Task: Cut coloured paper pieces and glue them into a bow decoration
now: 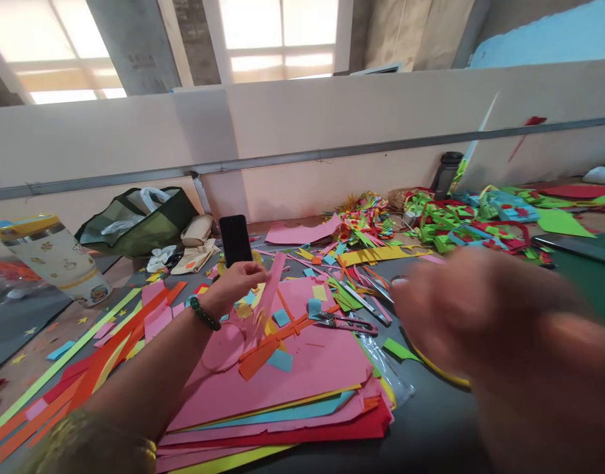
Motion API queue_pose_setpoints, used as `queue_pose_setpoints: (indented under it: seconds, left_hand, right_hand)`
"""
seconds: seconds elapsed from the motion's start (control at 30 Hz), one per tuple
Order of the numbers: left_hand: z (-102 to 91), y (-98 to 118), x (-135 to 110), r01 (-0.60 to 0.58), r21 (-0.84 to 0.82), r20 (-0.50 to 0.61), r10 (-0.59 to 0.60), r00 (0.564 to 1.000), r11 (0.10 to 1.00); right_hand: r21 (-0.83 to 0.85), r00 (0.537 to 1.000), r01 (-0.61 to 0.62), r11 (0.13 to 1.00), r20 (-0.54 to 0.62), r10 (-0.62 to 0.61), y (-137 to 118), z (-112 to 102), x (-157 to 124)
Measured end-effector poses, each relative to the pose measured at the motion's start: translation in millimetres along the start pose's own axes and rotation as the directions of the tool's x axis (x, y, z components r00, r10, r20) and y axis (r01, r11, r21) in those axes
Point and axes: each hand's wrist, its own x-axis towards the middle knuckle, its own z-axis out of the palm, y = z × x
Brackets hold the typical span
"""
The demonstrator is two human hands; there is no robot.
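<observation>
Pale partition wall [332, 131] at the back, bright windows [277, 33] above it, and in front a dark grey table [430, 428] buried in coloured paper. Centre of the view, the left hand [237, 280] is up off the table, fingers pinched on a pink strip [273, 286] that slants up toward one o'clock from the grip and runs down to a round pink piece [223, 345] at about seven o'clock. So the strip is held in the air, just above the stack of sheets [282, 388], pink on top with blue, red and yellow edges showing beneath. A green bead bracelet [203, 315] sits on that wrist.

At twelve o'clock from the left hand, a black phone [236, 240] stands upright. At three o'clock, scissors [344, 322] lie flat on the paper, apart from both hands.

The right hand [470, 309] is big and close to the camera at four o'clock in the view, heavily blurred; open or closed, I cannot tell, and nothing can be made out in it.

Orange strips [99, 368] stretch away at eight o'clock. Far left, at nine o'clock, a patterned jar [55, 260]; at ten o'clock, a green bag [134, 224] against the wall. Over at two o'clock, a heap of cut paper [460, 220], green, blue and red, with a dark bottle [446, 172] behind it.
</observation>
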Motion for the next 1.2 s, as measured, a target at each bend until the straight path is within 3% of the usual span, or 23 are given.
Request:
queue_pose_setpoints:
  seconds: [0.07, 0.13, 0.2, 0.33, 0.4, 0.57, 0.77, 1.0, 1.2]
  left_hand:
    - [-2.9, -2, -3, 0.005, -0.072, 0.002, -0.004, 1.0, 0.997]
    - [1.9, -5, -5, 0.004, -0.124, -0.002, -0.004, 1.0, 0.992]
    - [10.9, -8, -7, 0.0, -0.151, -0.008, -0.001, 1.0, 0.989]
    - [22.4, -10, -7, -0.009, -0.136, 0.03, 0.013, 0.999, 0.991]
    - [20.0, -12, -5, -0.004, -0.086, 0.034, 0.007, 0.999, 0.996]
    - [12.5, -26, 0, 0.037, 0.137, -0.081, -0.026, 0.996, 0.99]
    - [30.5, -37, -5, 0.089, 0.247, -0.126, -0.059, 0.99, 0.965]
    - [28.0, -26, 3, 0.0, -0.015, -0.11, -0.002, 0.994, 1.0]
    - [38.4, -7, -8, 0.017, -0.26, 0.056, -0.003, 0.998, 0.966]
  right_hand:
    - [0.024, 0.993, -0.097, 0.995, 0.065, 0.096, 24, 11, 21]
    - [-0.085, 0.975, -0.218, 0.972, 0.02, 0.22, 60, 25, 42]
    - [-0.076, 0.909, -0.416, 0.906, -0.011, 0.416, 98, 42, 55]
    - [-0.058, 0.85, -0.525, 0.849, 0.012, 0.526, 141, 65, 56]
    - [-0.051, 0.838, -0.545, 0.837, 0.017, 0.546, 146, 67, 53]
    - [-0.099, 0.813, -0.581, 0.807, -0.02, 0.583, 152, 56, 53]
    - [-0.132, 0.82, -0.572, 0.81, -0.052, 0.57, 152, 60, 47]
    - [-0.001, 0.833, -0.552, 0.834, -0.058, 0.551, 149, 59, 49]
    - [0.007, 0.885, -0.451, 0.892, -0.128, 0.448, 150, 71, 44]
